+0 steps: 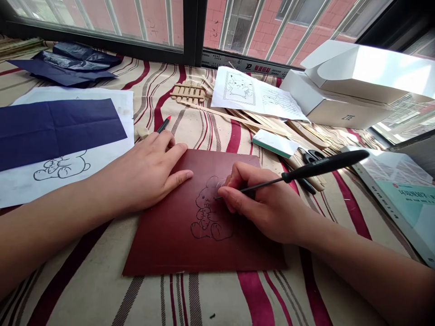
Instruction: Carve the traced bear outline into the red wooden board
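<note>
A dark red board (163, 244) lies on the striped cloth, with a line drawing of a rabbit holding a carrot (205, 217) on it. My left hand (152, 165) rests flat over the board's upper left corner, thumb apart from the fingers. Just beyond its fingers lies a black pen with a red tip (164, 124), partly hidden. My right hand (261, 199) grips the thin shaft of a black-handled screwdriver (316, 167) low down, the handle slanting up to the right. The tool's tip is at the drawing, beside the rabbit's face; my fingers cover part of the rabbit's right side.
On the left, dark blue sheets (57, 129) cover part of a white paper with a rabbit drawing (61, 167). Behind the board are wooden sticks (244, 118), a printed sheet (251, 90), a small pad (274, 142) and black scissors (311, 156). A white box (340, 108) and a book (401, 194) stand right.
</note>
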{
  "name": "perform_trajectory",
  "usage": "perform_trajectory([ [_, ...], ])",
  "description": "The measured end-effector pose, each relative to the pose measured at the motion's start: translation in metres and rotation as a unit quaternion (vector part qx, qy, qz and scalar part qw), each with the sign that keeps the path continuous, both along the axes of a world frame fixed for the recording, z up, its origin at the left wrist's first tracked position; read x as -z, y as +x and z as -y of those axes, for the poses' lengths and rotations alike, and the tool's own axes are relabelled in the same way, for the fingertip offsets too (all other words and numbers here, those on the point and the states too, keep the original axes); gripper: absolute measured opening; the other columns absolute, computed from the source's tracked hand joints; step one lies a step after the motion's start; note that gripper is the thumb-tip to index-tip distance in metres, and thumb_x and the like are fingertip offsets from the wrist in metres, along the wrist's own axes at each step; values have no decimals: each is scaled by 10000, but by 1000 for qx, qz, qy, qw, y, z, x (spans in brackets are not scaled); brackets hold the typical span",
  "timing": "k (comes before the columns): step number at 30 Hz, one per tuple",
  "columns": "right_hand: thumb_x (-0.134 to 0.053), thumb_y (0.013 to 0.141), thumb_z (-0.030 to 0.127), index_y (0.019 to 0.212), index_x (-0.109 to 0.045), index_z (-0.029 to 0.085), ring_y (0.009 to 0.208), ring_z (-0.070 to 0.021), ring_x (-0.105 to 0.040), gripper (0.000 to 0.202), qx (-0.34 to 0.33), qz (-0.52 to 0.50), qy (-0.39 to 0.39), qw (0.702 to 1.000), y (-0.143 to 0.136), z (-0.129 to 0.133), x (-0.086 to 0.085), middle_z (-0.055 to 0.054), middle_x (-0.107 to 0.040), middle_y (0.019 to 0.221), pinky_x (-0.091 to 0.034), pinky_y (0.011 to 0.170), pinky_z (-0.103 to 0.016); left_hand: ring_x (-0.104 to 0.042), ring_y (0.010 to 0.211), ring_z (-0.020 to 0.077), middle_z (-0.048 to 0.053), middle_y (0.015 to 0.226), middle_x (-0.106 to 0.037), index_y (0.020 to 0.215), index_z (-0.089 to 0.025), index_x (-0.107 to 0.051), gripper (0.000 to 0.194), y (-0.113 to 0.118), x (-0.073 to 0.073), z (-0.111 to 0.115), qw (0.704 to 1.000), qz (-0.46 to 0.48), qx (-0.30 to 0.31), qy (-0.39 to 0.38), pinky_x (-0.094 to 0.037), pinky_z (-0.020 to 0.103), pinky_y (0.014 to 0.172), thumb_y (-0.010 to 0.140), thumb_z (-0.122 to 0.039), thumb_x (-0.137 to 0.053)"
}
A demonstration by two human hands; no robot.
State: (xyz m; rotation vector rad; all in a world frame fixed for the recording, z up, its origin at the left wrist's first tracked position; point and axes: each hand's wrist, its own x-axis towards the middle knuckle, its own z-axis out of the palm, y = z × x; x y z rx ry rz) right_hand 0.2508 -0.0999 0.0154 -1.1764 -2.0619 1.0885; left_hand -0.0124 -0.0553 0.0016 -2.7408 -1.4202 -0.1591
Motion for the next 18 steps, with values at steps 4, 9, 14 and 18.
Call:
perform_trajectory([
  [4,-648,1027,295,788,-537,240,604,-124,-566,270,-2,-19,-14,1000,1,0,0,24,-646,692,-440,563,-275,-601,1179,400,192,1241,-584,1313,-157,-652,627,0,0,0,1000,5,-1,-8,-502,571,1095,1068,-594,-274],
  [9,-667,1035,315,786,-553,235,633,-125,-595,285,2,-33,-18,999,0,1,0,27,-658,689,-444,586,-271,-596,1176,404,193,1248,-581,1313,-156,-652,626,0,1,0,1000,12,-4,-13,-490,583,1100,1062,-597,-286],
  [14,-660,1029,314,788,-547,238,602,-122,-571,277,0,-19,-12,1000,-1,0,1,29,-658,684,-440,563,-271,-591,1179,399,184,1254,-580,1303,-159,-655,632,1,0,0,1000,8,-10,-14,-479,574,1111,1064,-599,-269],
  [18,-650,1009,313,783,-543,242,620,-145,-557,260,9,13,9,1000,-1,-1,0,11,-645,692,-432,566,-291,-590,1178,404,189,1254,-581,1308,-151,-655,643,1,0,0,1000,3,-8,-12,-481,574,1104,1061,-599,-265],
])
